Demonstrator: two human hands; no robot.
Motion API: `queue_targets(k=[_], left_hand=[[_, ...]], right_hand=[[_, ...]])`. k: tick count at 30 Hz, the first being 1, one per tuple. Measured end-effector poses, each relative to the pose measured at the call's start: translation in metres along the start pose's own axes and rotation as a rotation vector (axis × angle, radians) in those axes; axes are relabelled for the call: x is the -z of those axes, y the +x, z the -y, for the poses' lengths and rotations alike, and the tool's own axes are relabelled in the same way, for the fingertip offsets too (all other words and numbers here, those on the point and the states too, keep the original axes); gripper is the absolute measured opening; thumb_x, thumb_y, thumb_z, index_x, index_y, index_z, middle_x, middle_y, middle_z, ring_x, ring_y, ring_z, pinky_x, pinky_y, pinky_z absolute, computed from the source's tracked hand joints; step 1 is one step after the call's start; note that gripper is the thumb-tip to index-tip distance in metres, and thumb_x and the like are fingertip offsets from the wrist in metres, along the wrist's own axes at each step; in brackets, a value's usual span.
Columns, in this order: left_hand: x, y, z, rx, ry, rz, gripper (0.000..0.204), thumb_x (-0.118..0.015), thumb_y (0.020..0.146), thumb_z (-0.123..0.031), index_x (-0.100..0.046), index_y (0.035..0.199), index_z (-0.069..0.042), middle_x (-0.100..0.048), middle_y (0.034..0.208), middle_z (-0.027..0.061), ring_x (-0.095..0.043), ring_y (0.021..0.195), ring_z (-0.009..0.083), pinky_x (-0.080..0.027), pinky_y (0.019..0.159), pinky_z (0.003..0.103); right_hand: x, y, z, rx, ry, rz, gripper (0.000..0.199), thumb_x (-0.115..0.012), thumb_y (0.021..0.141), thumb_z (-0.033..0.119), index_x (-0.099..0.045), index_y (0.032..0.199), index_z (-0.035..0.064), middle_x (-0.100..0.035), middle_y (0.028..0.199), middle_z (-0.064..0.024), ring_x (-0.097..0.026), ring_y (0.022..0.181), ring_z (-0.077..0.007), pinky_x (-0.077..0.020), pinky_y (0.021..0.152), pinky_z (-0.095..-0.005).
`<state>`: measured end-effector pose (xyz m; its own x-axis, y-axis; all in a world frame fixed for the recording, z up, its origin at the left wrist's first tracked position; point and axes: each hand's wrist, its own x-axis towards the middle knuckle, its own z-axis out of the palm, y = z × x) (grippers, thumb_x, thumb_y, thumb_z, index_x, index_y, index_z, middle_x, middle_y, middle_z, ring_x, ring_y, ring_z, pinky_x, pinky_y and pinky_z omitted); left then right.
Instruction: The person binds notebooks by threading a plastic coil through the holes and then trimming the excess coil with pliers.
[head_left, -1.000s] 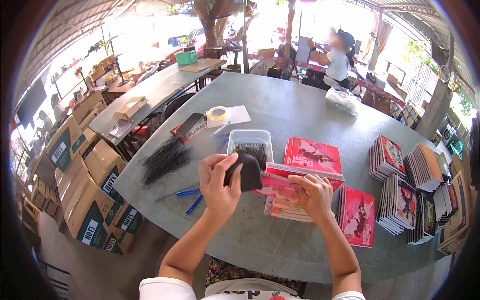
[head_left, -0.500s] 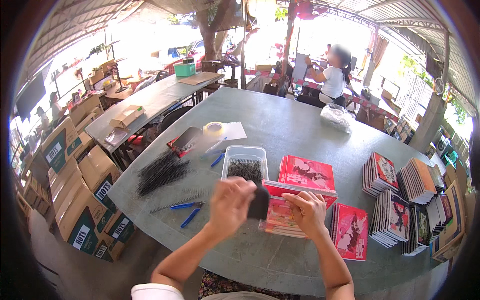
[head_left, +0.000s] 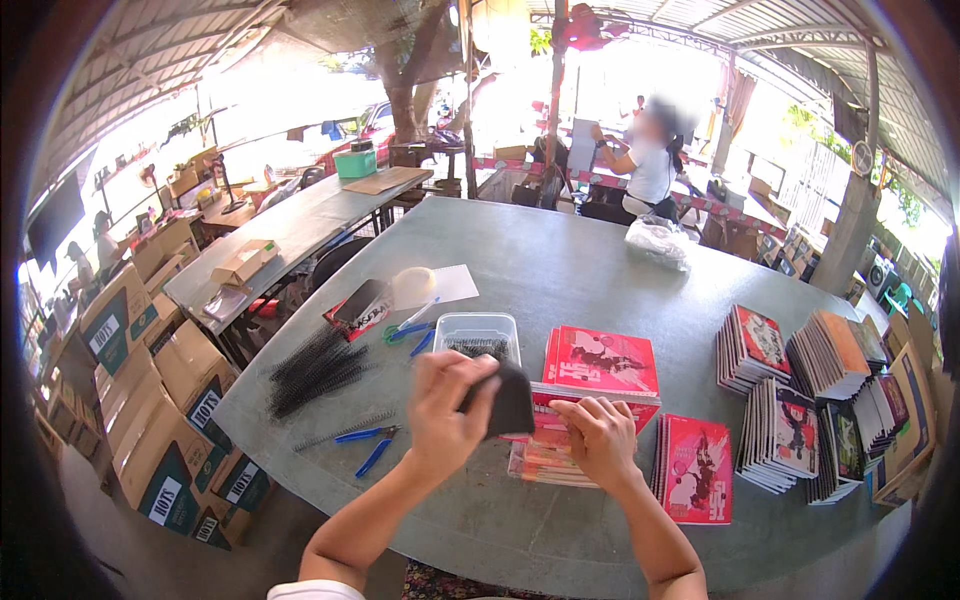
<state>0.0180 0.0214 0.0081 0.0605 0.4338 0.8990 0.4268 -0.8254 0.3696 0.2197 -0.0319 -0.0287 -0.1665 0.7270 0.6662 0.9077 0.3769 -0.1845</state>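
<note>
My left hand (head_left: pixel 447 405) grips a dark, flat piece with a rounded corner (head_left: pixel 510 400), held up over the table edge of the tub; what it is exactly I cannot tell. Fingers curled, my right hand (head_left: pixel 597 437) pinches the edge of a red notebook at the near side of a stack of red notebooks (head_left: pixel 603 362). Below my hands lies a lower pile of red and orange notebooks (head_left: pixel 545 466), partly covered by them. A clear plastic tub (head_left: pixel 478 325) holding small black wire pieces stands just beyond my left hand.
Black spiral coils (head_left: pixel 318 372) lie on the left, beside blue-handled pliers (head_left: pixel 372 455), a tape roll (head_left: pixel 414 286) and white paper (head_left: pixel 455 284). More red notebooks (head_left: pixel 695 470) and several notebook stacks (head_left: pixel 782 432) fill the right. A plastic bag (head_left: pixel 657 243) sits at the far edge.
The dark piece has turned to show more of its flat face, and my left hand has closed around its upper edge. My right hand stays at the notebook edge. The whole view has shifted slightly.
</note>
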Motion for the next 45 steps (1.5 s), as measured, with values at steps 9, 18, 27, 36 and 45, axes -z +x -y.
queue_targets(k=[9, 18, 27, 36, 45], left_hand=[[-0.018, 0.005, -0.006, 0.060, -0.034, -0.006, 0.026, -0.072, 0.067, -0.003, -0.064, 0.091, -0.009, -0.056, 0.088, 0.0094, -0.055, 0.085, 0.0267, -0.046, 0.078, 0.038], [-0.044, -0.015, -0.009, -0.072, 0.035, 0.296, 0.022, -0.071, 0.069, -0.005, -0.064, 0.090, -0.007, -0.057, 0.086, 0.0083, -0.056, 0.084, 0.0261, -0.048, 0.074, 0.036], [-0.057, -0.022, -0.019, -0.260, 0.105, 0.528, 0.023, -0.069, 0.068, -0.001, -0.064, 0.089, -0.007, -0.059, 0.083, 0.0091, -0.056, 0.084, 0.0276, -0.048, 0.068, 0.036], [-0.066, -0.032, -0.026, -0.135, -0.017, 0.665, 0.024, -0.071, 0.070, -0.005, -0.063, 0.093, -0.007, -0.057, 0.086, 0.0083, -0.056, 0.083, 0.0261, -0.048, 0.069, 0.036], [-0.077, -0.019, -0.042, -0.121, -0.079, 0.622, 0.020, -0.072, 0.069, -0.004, -0.063, 0.087, -0.007, -0.056, 0.081, 0.0063, -0.057, 0.078, 0.0241, -0.048, 0.064, 0.036]], right_hand=[[0.031, -0.012, -0.023, -0.263, 0.231, 0.035, 0.012, -0.070, 0.075, 0.012, -0.070, 0.087, 0.0112, -0.066, 0.077, -0.0047, -0.064, 0.074, -0.0184, -0.0497, 0.065, -0.0311], [0.010, -0.035, -0.052, -0.580, 1.140, -0.056, 0.014, -0.069, 0.081, 0.007, -0.068, 0.093, -0.0005, -0.067, 0.082, -0.0030, -0.059, 0.075, -0.0062, -0.0480, 0.066, -0.0209], [0.009, -0.034, -0.045, -0.644, 1.149, -0.056, 0.013, -0.067, 0.082, 0.005, -0.067, 0.094, -0.0004, -0.066, 0.085, -0.0010, -0.057, 0.076, -0.0047, -0.0474, 0.069, -0.0204], [0.008, -0.038, -0.045, -0.647, 1.147, -0.050, 0.015, -0.066, 0.084, 0.008, -0.065, 0.096, -0.0009, -0.064, 0.084, 0.0007, -0.055, 0.077, -0.0031, -0.0470, 0.065, -0.0190], [0.005, -0.045, -0.056, -0.598, 1.231, -0.081, 0.031, -0.053, 0.093, 0.027, -0.063, 0.098, -0.0012, -0.065, 0.088, -0.0008, -0.056, 0.080, -0.0043, -0.0442, 0.069, -0.0177]])
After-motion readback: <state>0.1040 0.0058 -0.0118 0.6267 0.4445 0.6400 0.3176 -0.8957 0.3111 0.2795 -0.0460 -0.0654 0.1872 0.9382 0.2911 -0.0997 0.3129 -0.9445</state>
